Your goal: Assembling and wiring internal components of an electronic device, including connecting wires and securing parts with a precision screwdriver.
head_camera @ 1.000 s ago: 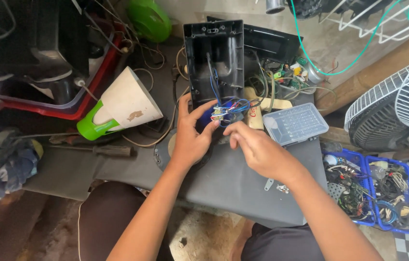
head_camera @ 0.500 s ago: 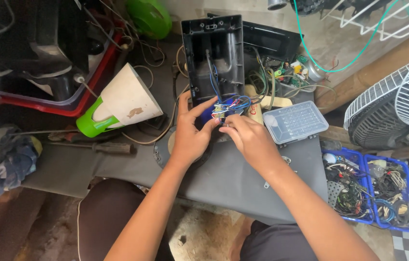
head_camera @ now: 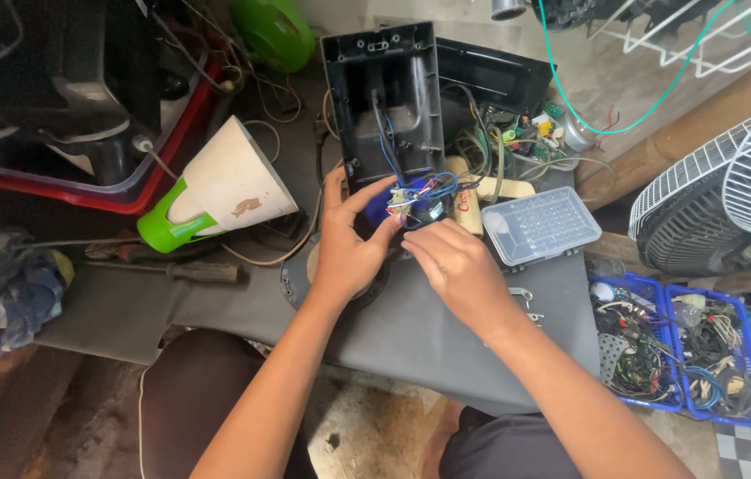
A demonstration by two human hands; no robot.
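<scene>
Wire bundle [head_camera: 420, 193], blue with some red and white strands, sits at the lower open end of a black plastic housing [head_camera: 384, 98] lying on a grey mat [head_camera: 429, 328]. Left hand [head_camera: 349, 244] cups the housing's lower end, thumb and fingers spread around a small blue part; whether it grips the part firmly cannot be told, fingers partly hide it. Right hand [head_camera: 455, 266] has fingertips pinched together at the wires, just beside the left thumb. Right of the hands: clear plastic compartment box [head_camera: 539, 226], near. Left: white cone with green handle [head_camera: 207, 191], on its side. Further right, two blue baskets [head_camera: 686, 355] of tangled cables and a white fan grille [head_camera: 730, 186]. Far edge: red tray [head_camera: 145, 173], green round object [head_camera: 273, 31]
</scene>
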